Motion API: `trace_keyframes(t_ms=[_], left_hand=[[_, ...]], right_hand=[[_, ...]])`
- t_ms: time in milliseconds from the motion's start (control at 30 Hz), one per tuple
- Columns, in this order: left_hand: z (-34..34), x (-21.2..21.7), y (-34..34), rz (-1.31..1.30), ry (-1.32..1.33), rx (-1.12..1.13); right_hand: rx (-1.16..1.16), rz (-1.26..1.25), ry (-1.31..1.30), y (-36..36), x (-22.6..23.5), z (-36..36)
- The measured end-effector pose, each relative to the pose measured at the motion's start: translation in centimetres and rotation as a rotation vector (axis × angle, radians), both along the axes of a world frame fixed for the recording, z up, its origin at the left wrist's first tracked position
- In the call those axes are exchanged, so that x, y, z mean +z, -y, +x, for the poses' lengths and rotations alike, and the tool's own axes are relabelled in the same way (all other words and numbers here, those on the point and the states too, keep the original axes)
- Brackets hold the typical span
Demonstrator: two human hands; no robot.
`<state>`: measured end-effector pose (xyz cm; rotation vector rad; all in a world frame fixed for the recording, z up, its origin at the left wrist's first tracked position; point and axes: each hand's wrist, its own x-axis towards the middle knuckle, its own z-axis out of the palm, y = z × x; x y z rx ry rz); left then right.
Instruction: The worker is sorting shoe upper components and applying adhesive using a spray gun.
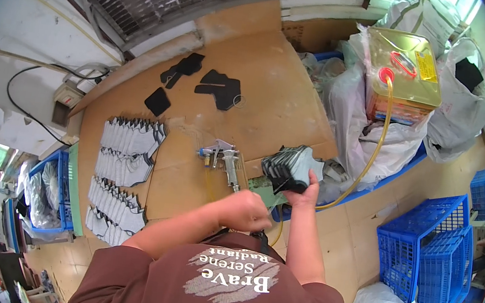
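My right hand [305,195] is closed round the near end of a fanned stack of grey, black-edged cut pieces [294,164] at the table's right side. My left hand [247,212] is a fist near my body, just below the spray gun; whatever it may hold is hidden. The spray gun [224,159], silver with a blue part, lies on the brown table covering [189,172], its handle pointing toward me. To the left, similar grey pieces [130,138] lie overlapped in several rows.
Black flat cut-outs [220,88] lie at the back of the table. At the right, a metal can [401,75] with a yellowish hose [381,135] stands among plastic bags. Blue crates [424,254] stand on the floor at right; another blue crate [64,191] is at left.
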<state>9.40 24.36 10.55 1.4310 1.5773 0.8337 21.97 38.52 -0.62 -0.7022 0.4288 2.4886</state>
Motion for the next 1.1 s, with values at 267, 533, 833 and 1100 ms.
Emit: trace_keyframes(t_ms=[267, 533, 833, 1100], left_hand=[[-2.1, 0.4, 1.3, -0.377, -0.937, -0.142], [-1.8, -3.1, 3.8, -0.344, -0.768, -0.591], [-5.9, -4.4, 12.1, -0.230, -0.261, 0.583], [-17.0, -4.1, 35.6, -0.424, -0.701, 1.326]], right_hand=[[-0.124, 0.379, 0.379, -1.5, -3.4, 1.2], [-0.067, 0.289, -0.056, -0.9, -1.2, 1.0], [-0.103, 0.470, 0.046, -1.7, -2.2, 3.6], [0.183, 0.617, -0.217, 3.0, 0.1, -0.4]])
